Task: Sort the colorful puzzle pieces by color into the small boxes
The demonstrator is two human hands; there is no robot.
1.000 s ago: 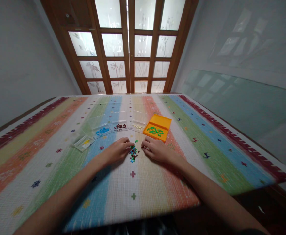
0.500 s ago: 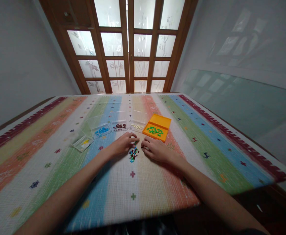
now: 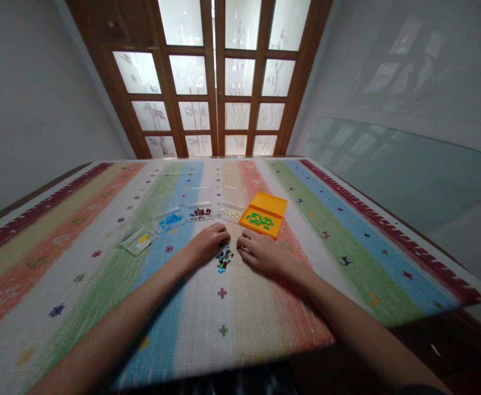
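A small loose pile of blue, brown and green plastic pieces (image 3: 223,262) lies on the striped tablecloth between my hands. My left hand (image 3: 210,241) rests at the pile's upper left edge, fingers curled down and together; its fingertips hide whatever may be under them. To the right of the pile, my right hand (image 3: 259,250) lies on the cloth with its fingers bent inward and thumb tucked close. Any piece in that hand is too small to make out. Just beyond it stands an orange case (image 3: 259,197) with its lid up, holding green pieces (image 3: 260,220).
Clear boxes curve around the far side: one with yellow pieces (image 3: 144,239), one with blue pieces (image 3: 170,220), one with brown pieces (image 3: 201,213) and one with cream pieces (image 3: 229,213). The tablecloth's (image 3: 199,340) near edge hangs close to my body.
My left fingers have drawn closer together and curled down, pulling slightly left toward the pile. My right hand has barely moved.
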